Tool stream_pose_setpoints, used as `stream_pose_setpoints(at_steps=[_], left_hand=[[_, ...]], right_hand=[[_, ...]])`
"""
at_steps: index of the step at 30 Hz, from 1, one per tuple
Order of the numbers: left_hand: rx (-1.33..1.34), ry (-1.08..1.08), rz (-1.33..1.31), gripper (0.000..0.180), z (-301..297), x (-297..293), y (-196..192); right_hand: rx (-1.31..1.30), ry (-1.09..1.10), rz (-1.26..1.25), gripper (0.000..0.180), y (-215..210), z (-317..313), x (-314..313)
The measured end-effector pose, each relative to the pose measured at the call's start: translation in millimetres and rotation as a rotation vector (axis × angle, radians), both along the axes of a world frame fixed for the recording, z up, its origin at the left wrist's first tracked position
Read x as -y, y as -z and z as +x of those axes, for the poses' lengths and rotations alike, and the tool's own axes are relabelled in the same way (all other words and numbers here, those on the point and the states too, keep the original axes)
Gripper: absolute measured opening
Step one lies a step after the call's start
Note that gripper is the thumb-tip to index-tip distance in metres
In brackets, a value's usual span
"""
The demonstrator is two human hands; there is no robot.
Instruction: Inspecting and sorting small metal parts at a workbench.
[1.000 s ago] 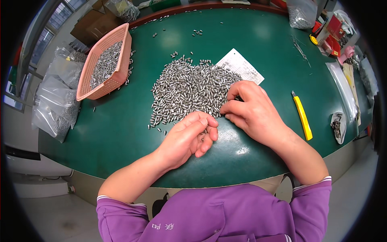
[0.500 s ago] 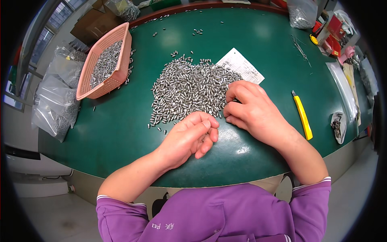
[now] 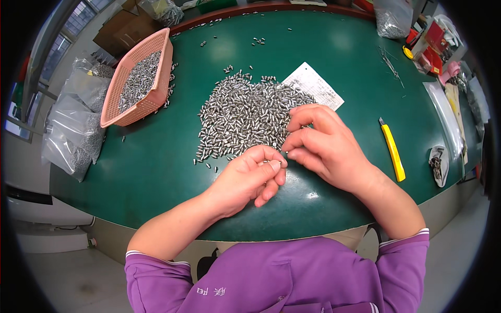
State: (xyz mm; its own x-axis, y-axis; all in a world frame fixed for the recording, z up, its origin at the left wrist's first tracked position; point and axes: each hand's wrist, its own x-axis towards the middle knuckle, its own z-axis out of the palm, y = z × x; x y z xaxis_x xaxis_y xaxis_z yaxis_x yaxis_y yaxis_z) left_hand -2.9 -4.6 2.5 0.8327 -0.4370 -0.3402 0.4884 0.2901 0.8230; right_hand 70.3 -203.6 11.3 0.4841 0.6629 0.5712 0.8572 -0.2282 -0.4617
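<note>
A wide pile of small silver metal pins (image 3: 245,115) lies spread on the green table (image 3: 156,172). My left hand (image 3: 250,180) rests at the pile's near edge, fingers curled around a few pins cupped in the palm. My right hand (image 3: 323,146) lies palm down on the pile's right side, its fingertips touching the pins beside my left thumb. Purple sleeves cover both upper arms at the lower edge.
A pink plastic basket (image 3: 117,112) holding more pins stands at the far left. Clear bags of pins (image 3: 73,130) hang off the left edge. A white paper sheet (image 3: 315,86), a yellow utility knife (image 3: 392,151), a small dish (image 3: 437,166) and assorted clutter lie to the right.
My right hand has slid slightly left over the pile toward my left hand. My left hand stays curled in the same place.
</note>
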Motion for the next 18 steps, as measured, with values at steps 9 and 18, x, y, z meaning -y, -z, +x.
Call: stream_pose_setpoints(at_steps=[9,18], left_hand=[[0.004,-0.072,-0.124,0.021,1,-3,1],[0.000,-0.059,-0.069,0.015,1,-2,0]], right_hand=[[0.007,0.100,-0.153,0.018,10,0,1],[0.112,0.090,-0.162,0.014,9,-1,-4]])
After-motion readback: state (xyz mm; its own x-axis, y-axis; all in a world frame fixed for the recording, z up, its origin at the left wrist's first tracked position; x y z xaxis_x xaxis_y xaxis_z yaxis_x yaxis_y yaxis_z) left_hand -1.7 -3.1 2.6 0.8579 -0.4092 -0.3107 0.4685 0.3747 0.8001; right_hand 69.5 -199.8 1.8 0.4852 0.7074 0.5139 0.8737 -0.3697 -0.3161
